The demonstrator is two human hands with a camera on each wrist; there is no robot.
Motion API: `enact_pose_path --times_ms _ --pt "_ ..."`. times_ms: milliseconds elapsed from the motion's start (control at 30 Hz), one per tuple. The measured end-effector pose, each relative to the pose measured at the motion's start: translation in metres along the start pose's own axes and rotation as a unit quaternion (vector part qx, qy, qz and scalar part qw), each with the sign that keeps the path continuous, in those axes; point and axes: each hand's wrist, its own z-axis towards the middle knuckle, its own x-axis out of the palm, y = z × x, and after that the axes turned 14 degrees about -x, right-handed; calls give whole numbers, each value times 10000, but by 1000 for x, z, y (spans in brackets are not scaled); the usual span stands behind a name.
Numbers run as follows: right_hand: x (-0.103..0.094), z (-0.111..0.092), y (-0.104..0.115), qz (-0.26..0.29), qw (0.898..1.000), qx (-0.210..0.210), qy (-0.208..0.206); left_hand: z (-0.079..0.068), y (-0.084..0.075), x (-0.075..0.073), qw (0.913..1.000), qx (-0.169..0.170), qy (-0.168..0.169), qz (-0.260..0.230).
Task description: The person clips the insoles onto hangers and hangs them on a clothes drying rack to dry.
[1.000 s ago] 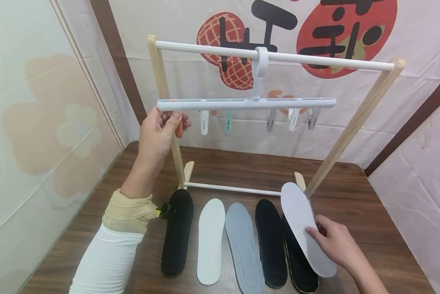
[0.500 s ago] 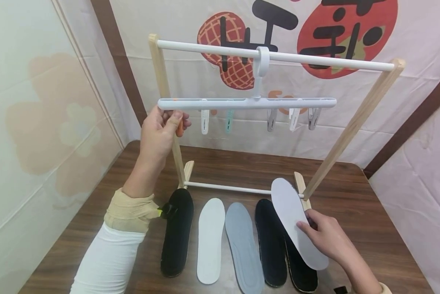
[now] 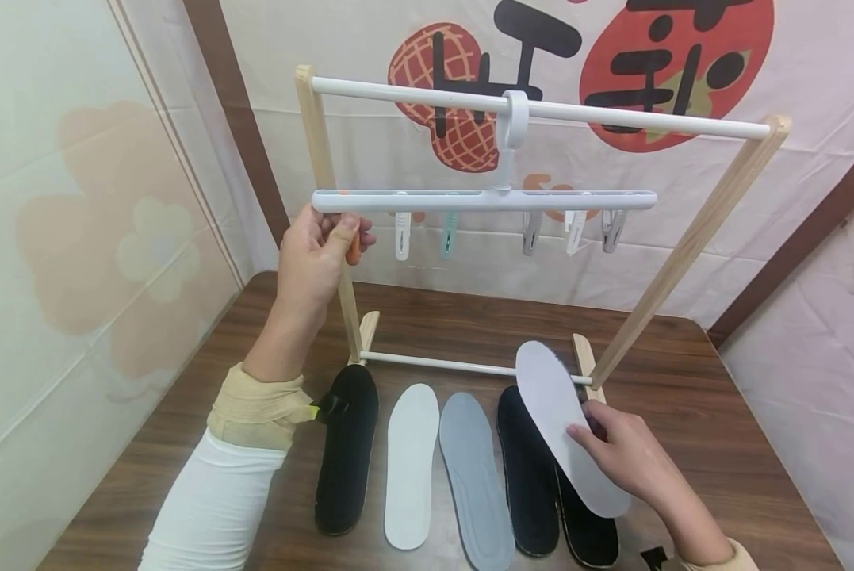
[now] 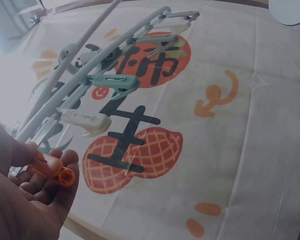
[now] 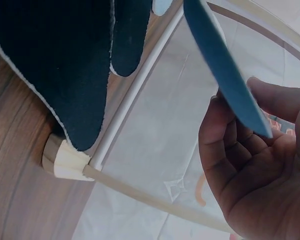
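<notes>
At the left end of a white clip hanger (image 3: 412, 201), my left hand (image 3: 315, 258) pinches an orange clothespin (image 3: 354, 251) between thumb and fingers. The left wrist view shows the same orange clothespin (image 4: 52, 169) in the fingers, with a white clip (image 4: 87, 121) and a green clip (image 4: 115, 82) hanging beyond it. Low on the right, my right hand (image 3: 629, 456) grips a pale insole (image 3: 562, 428) by its edge, thumb on the face. That insole is tilted and overlaps two black insoles (image 3: 526, 492). The right wrist view has it edge-on (image 5: 225, 65) between thumb and fingers.
The hanger hooks over the top bar (image 3: 633, 119) of a wooden rack (image 3: 691, 246). On the table (image 3: 683, 373) lie a black insole (image 3: 346, 452), a white insole (image 3: 411, 468) and a grey insole (image 3: 475, 480) in a row. A printed cloth (image 3: 269, 143) hangs behind.
My right hand has moved left and slightly up with the pale insole. My left hand keeps its pinch on the orange clothespin, nearly in place.
</notes>
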Motion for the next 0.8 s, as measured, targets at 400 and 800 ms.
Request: enact_pose_path --times_ms 400,800 --pt "2 8 8 53 9997 -222 87 0 0 1 10000 30 10 -53" --pt "3 15 17 37 9989 -468 91 -2 0 0 10000 58 -3 78"
